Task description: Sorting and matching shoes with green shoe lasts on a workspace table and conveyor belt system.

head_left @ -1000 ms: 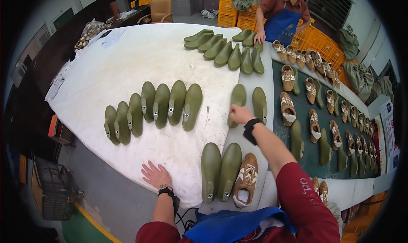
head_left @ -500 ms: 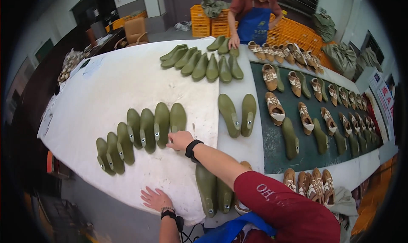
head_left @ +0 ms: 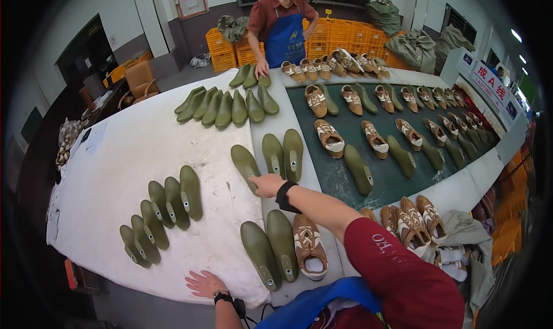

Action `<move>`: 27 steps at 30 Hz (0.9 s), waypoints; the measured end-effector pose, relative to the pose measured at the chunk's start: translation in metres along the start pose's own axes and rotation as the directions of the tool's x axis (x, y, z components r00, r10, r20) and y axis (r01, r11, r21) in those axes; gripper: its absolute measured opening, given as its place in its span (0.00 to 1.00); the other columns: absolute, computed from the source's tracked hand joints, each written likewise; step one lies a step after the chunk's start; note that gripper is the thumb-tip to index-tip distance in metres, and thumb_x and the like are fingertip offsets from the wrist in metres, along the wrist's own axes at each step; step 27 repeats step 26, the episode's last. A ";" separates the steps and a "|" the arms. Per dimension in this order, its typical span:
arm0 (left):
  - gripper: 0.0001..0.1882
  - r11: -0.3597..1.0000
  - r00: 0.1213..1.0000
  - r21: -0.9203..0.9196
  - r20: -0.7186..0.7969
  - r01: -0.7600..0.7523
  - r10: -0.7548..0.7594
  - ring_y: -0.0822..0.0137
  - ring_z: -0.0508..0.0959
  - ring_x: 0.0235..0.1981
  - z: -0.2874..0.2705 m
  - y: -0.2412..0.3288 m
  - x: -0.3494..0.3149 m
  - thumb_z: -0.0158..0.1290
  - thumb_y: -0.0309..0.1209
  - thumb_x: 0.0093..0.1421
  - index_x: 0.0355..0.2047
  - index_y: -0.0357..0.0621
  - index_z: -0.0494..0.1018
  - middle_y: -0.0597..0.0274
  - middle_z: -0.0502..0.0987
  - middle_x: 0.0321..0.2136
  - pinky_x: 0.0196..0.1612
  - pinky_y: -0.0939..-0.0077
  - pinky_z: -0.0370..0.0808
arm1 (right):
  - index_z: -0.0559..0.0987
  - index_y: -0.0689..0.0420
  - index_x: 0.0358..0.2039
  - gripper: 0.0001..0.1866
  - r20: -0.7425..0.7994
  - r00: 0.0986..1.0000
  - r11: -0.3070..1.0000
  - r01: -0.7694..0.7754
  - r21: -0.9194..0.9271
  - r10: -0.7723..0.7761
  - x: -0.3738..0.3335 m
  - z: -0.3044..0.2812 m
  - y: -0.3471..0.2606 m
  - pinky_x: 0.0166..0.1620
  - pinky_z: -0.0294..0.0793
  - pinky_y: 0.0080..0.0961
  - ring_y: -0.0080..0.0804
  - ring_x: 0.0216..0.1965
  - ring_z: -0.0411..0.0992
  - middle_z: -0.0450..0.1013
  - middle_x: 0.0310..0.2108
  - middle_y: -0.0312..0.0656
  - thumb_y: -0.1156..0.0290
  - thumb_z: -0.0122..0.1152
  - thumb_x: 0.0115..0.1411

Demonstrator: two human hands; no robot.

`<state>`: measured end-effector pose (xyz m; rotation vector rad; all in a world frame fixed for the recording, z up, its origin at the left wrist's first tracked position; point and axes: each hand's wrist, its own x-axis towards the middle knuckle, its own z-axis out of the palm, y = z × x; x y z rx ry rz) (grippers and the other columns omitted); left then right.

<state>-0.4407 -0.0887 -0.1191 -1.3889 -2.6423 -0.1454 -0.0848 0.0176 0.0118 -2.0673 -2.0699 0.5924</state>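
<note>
Right hand (head_left: 266, 185) has its fingers curled on the near end of a green last (head_left: 245, 166), mid-table left of two more. Left hand (head_left: 203, 283) lies flat and open on the white table (head_left: 115, 168) edge. I'd slide it flat, heel first, parallel with its neighbours.

A single head-worn fisheye view looks steeply down and forward over a white table (head_left: 115, 173), from close above the wearer's arms. The right hand (head_left: 266, 184) sits near the frame's centre, the left hand (head_left: 203, 283) at the lower edge. Beyond the right hand the view reaches a green conveyor belt (head_left: 397, 182) and a co-worker (head_left: 282, 24) at the far end. Straight edges bend toward the dark rim.
</note>
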 end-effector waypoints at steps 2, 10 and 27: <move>0.25 1.000 1.000 0.001 0.015 -0.021 0.021 0.54 0.53 0.60 -0.004 0.009 0.000 0.35 0.44 0.61 0.57 0.51 0.56 0.56 0.52 0.60 0.57 0.49 0.52 | 0.71 0.52 0.44 0.18 0.018 0.999 0.998 0.043 -0.040 -0.042 -0.030 -0.017 0.014 0.39 0.71 0.41 0.47 0.38 0.72 0.73 0.34 0.49 0.67 0.50 0.49; 0.29 0.996 0.996 -0.012 -0.033 -0.087 0.086 0.52 0.57 0.58 0.006 -0.002 0.001 0.35 0.46 0.59 0.58 0.48 0.54 0.50 0.56 0.58 0.55 0.49 0.55 | 0.74 0.50 0.44 0.21 0.075 0.981 0.984 0.176 0.013 -0.177 -0.153 -0.017 0.008 0.41 0.70 0.38 0.46 0.38 0.71 0.74 0.34 0.48 0.60 0.56 0.48; 0.35 0.147 0.513 -0.795 -0.226 -0.588 0.828 0.50 0.60 0.54 -0.058 0.065 0.151 0.56 0.26 0.45 0.54 0.38 0.58 0.45 0.62 0.50 0.59 0.61 0.53 | 0.71 0.54 0.45 0.20 -0.254 0.808 0.839 -0.460 0.291 0.531 -0.332 0.112 -0.020 0.42 0.70 0.39 0.46 0.39 0.71 0.72 0.37 0.49 0.65 0.52 0.51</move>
